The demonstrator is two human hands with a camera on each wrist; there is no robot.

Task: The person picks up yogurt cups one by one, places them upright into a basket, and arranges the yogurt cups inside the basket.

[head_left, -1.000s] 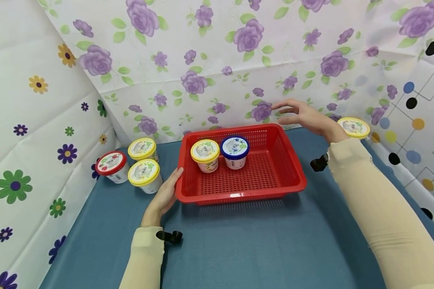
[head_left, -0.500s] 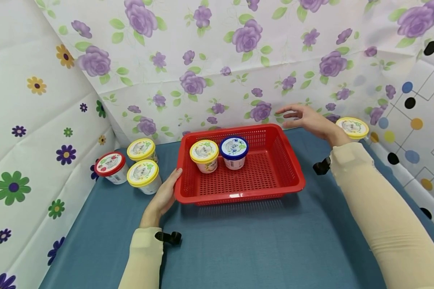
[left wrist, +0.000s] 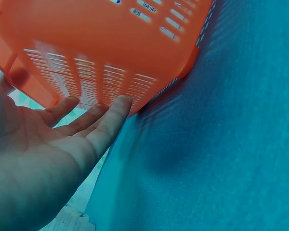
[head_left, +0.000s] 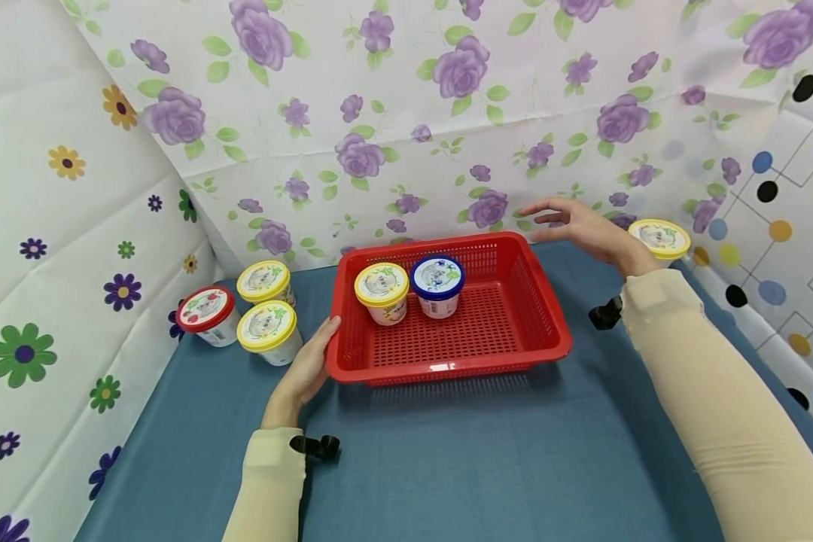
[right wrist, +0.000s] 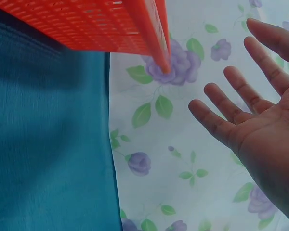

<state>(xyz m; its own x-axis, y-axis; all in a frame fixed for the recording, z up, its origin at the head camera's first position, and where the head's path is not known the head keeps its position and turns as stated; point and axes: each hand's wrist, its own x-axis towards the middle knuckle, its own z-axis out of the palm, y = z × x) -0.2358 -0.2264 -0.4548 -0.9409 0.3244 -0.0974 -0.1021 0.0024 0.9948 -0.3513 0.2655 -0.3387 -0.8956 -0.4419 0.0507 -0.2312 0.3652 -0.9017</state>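
Note:
A red plastic basket with slotted walls stands on the blue-covered table. Inside it, toward the left, sit a yellow-lidded tub and a blue-lidded tub, both upright. My left hand holds the basket's left side, thumb at the rim and fingers against the outer wall, as the left wrist view shows. Beyond the basket's back right corner, my right hand hovers with spread, relaxed fingers, apart from the basket. In the right wrist view the right palm holds nothing.
Left of the basket stand a red-lidded tub and two yellow-lidded tubs. Another yellow-lidded tub is at the back right, partly behind my right wrist. Flowered sheets hang behind the table; patterned sheets line both sides.
My right hand has drifted slightly right and down, away from the basket's corner. The left hand keeps its hold, and the tubs stay in place.

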